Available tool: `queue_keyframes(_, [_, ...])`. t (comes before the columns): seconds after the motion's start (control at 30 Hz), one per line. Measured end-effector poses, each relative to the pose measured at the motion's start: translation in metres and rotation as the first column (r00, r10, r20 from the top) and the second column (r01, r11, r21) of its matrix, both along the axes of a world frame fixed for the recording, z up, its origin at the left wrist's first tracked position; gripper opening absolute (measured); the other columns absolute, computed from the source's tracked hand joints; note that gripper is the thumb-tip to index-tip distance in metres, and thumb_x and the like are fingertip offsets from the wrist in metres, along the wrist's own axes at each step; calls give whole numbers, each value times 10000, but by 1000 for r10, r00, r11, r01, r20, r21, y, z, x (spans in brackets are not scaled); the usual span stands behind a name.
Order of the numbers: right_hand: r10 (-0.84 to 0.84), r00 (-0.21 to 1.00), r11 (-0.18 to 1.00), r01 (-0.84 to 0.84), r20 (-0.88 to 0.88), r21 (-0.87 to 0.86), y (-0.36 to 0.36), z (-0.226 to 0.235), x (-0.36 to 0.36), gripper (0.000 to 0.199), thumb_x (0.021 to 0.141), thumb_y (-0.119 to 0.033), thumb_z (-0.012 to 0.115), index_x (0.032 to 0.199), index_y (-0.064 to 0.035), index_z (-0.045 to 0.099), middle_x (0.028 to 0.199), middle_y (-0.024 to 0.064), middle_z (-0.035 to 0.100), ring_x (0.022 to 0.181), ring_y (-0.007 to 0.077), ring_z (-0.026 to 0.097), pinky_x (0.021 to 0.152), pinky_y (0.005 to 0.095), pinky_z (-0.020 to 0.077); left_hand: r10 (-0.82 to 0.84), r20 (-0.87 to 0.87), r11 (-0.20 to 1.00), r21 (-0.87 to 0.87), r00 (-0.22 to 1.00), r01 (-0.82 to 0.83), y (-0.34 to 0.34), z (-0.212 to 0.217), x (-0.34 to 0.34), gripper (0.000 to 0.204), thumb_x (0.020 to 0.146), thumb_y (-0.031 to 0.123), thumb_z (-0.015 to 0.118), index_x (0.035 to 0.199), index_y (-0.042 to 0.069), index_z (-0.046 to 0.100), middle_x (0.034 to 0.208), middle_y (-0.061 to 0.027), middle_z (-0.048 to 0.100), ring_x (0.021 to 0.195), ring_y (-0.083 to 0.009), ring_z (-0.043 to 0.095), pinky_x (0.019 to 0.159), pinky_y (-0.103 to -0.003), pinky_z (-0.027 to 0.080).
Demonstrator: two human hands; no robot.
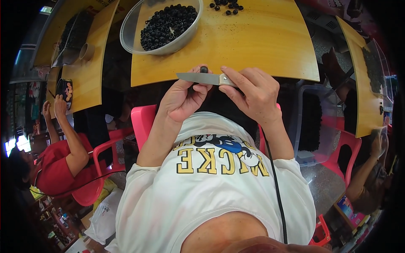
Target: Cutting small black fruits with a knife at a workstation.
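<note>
My right hand (pixel 255 89) is closed around the pale handle of a knife (pixel 197 78), whose flat blade points left. In the fingertips of my left hand (pixel 185 98) is a small black rounded piece (pixel 203 69), its top showing just above the blade. The blade crosses in front of my left fingers; whether its edge touches the piece I cannot tell. Both hands are held just off the near edge of a yellow table (pixel 236 50). Beyond them stands a clear round plastic bowl (pixel 168 49) with many small black pieces (pixel 166 30), some showing a hole.
Several loose black pieces (pixel 228 6) lie at the table's far side. To my right on the floor is a clear plastic bin (pixel 300 122) with dark contents. Pink chairs (pixel 141 122) stand around. A person in red (pixel 63 162) works at the left table; another person's arm (pixel 366 173) shows at right.
</note>
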State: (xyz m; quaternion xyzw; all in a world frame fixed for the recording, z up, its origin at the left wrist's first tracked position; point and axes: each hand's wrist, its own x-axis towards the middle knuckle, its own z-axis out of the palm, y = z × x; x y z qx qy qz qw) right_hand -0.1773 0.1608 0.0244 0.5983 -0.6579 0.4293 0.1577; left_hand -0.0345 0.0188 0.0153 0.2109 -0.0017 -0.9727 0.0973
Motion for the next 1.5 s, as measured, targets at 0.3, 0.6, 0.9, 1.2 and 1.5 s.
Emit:
queue_keyframes(0.3, [13,1000,999,-14,25,38,1,1,-1,316,702,-221,735,974,-71,674,618,53,532,516,191,510,478,302,398,-8,-121,980,-199,993,-16,-4,-4,3,193,884,53,567,1045,-45,526,944,-120,560,796,-141,518,624,-183,476])
queue_keyframes(0.6, [-345,893,938,317,290,139,-2,-28,-33,216,848,-208,642,975,-36,672,665,70,563,581,158,533,545,265,408,0,-13,983,-186,1000,-2,3,0,-3,188,903,49,538,1060,-52,520,934,-133,553,788,-150,546,650,-172,522])
queue_keyframes(0.9, [-356,870,934,316,341,168,-4,-32,-36,206,848,-199,644,972,-37,675,665,75,562,580,147,525,551,255,409,-18,-53,980,-198,998,7,4,-9,-3,168,881,21,557,1034,-47,562,1000,-173,579,902,-226,613,762,-234,568])
queue_keyframes(1.2, [-299,914,953,273,275,129,-3,-30,-34,193,839,-179,652,974,-42,676,638,61,539,550,148,515,515,257,395,13,16,997,-71,1000,-12,3,-9,-4,203,839,-102,536,1028,-42,576,1071,-195,572,1055,-257,575,891,-276,534])
queue_keyframes(1.5, [143,989,989,-142,25,-45,1,-12,-17,358,680,-193,746,1001,-50,673,622,48,541,512,173,507,472,283,389,1,-113,997,-75,994,-9,-1,-20,-2,181,874,-37,525,1050,-14,559,1042,-162,566,1001,-242,569,886,-297,526])
